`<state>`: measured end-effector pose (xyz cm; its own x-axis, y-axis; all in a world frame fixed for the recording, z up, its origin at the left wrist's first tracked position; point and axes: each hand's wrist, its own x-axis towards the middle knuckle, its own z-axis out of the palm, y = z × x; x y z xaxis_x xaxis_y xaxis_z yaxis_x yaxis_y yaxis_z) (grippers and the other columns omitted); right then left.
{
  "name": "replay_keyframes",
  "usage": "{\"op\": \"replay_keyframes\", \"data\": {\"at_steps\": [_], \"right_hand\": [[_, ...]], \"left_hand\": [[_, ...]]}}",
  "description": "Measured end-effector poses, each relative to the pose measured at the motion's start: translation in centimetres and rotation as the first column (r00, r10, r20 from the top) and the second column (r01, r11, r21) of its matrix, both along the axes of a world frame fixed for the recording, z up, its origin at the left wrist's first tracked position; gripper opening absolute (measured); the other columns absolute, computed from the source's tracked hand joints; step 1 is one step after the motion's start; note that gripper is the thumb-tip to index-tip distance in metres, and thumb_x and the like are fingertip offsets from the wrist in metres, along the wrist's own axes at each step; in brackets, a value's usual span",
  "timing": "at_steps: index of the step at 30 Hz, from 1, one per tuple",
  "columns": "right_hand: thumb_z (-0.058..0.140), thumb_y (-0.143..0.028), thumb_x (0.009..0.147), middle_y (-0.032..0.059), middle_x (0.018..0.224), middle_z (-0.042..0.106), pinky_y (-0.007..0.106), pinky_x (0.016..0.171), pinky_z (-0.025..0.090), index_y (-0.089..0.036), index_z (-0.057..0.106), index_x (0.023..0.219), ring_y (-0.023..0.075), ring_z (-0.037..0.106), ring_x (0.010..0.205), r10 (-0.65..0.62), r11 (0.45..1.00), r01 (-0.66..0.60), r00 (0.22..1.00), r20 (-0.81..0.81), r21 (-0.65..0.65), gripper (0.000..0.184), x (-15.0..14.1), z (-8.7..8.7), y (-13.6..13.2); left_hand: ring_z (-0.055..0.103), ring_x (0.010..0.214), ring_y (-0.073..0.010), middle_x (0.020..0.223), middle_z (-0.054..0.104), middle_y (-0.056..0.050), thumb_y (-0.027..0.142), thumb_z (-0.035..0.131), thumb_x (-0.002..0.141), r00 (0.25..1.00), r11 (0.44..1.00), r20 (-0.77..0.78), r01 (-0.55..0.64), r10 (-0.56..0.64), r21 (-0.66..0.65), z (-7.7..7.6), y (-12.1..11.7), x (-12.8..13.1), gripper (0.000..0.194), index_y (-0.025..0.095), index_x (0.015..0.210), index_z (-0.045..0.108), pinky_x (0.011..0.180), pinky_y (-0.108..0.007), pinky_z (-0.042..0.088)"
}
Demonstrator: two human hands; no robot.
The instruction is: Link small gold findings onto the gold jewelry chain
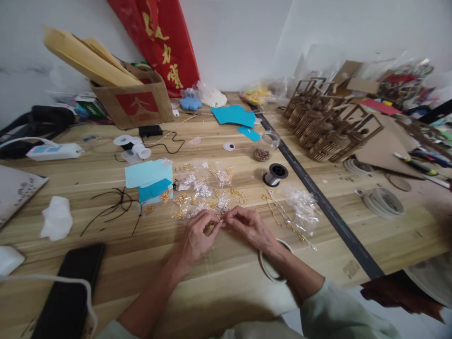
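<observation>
My left hand (pixel 198 236) and right hand (pixel 248 228) pinch a tiny piece (pixel 221 221), lower centre | clear jar (pixel 271 138), right of centre: small beads (pixel 262 154) | brown box (pixel 164 101), upper left: tan paper (pixel 88 59)

Around our left hand (pixel 199 233) and right hand (pixel 249 228), beads (pixel 202 189) block 11 o'clock and spill towards 12. We could pass at 1, between them and the spool (pixel 276 175), though the jar (pixel 265 148) stands beyond. Chains (pixel 287 220) obstruct us at 3. Towards 8 we could slide as far as the phone (pixel 65 301); cords (pixel 122 201) lie across 9.
</observation>
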<state>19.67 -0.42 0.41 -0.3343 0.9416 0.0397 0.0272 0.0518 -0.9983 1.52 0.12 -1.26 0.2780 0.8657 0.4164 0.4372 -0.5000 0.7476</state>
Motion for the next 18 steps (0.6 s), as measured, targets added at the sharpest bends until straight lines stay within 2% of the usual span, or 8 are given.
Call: {"op": "replay_keyframes", "data": {"at_steps": [6, 9, 12, 18], "right_hand": [[0.056, -0.034, 0.09, 0.0079, 0.098, 0.069, 0.03, 0.079, 0.048, -0.017, 0.064, 0.089, 0.0181, 0.063, 0.088, -0.014, 0.998, 0.011, 0.999, 0.05, 0.067, 0.019, 0.1, 0.1, 0.0], [0.056, -0.032, 0.091, 0.0082, 0.102, 0.069, 0.03, 0.08, 0.049, -0.017, 0.065, 0.089, 0.0188, 0.064, 0.091, -0.017, 0.995, 0.006, 0.995, 0.103, 0.104, 0.017, -0.01, 0.38, -0.16], [0.055, -0.03, 0.091, 0.0087, 0.104, 0.069, 0.03, 0.081, 0.049, -0.017, 0.064, 0.088, 0.0196, 0.064, 0.093, -0.022, 0.989, 0.003, 0.991, 0.133, 0.147, 0.016, -0.12, 0.69, -0.31], [0.053, -0.025, 0.092, 0.0098, 0.105, 0.067, 0.031, 0.084, 0.05, -0.017, 0.062, 0.09, 0.0197, 0.063, 0.097, -0.047, 0.97, 0.011, 0.989, 0.142, 0.241, 0.012, -0.22, 0.57, -0.42]], "left_hand": [[0.061, 0.063, -0.0122, 0.069, 0.065, 0.0, 0.013, 0.058, 0.077, 0.995, 0.985, 0.075, -0.054, 0.066, -0.161, -0.2, 0.1, 0.07, 0.008, 0.018, 0.071, 0.058, 0.061, -0.022, 0.051], [0.062, 0.063, -0.0126, 0.07, 0.066, -0.001, 0.015, 0.058, 0.076, 0.993, 0.979, 0.079, -0.069, 0.086, -0.19, -0.24, 0.17, 0.04, 0.005, 0.018, 0.074, 0.06, 0.062, -0.023, 0.052], [0.062, 0.063, -0.0124, 0.072, 0.067, -0.001, 0.014, 0.058, 0.077, 0.993, 0.983, 0.079, -0.073, 0.087, -0.167, -0.17, 0.17, 0.04, 0.005, 0.018, 0.077, 0.061, 0.062, -0.023, 0.052], [0.062, 0.072, -0.0141, 0.078, 0.066, -0.003, 0.008, 0.056, 0.077, 0.995, 0.999, 0.095, -0.036, 0.039, -0.039, 0.12, 0.06, 0.13, 0.011, 0.018, 0.076, 0.061, 0.063, -0.023, 0.05]]}}
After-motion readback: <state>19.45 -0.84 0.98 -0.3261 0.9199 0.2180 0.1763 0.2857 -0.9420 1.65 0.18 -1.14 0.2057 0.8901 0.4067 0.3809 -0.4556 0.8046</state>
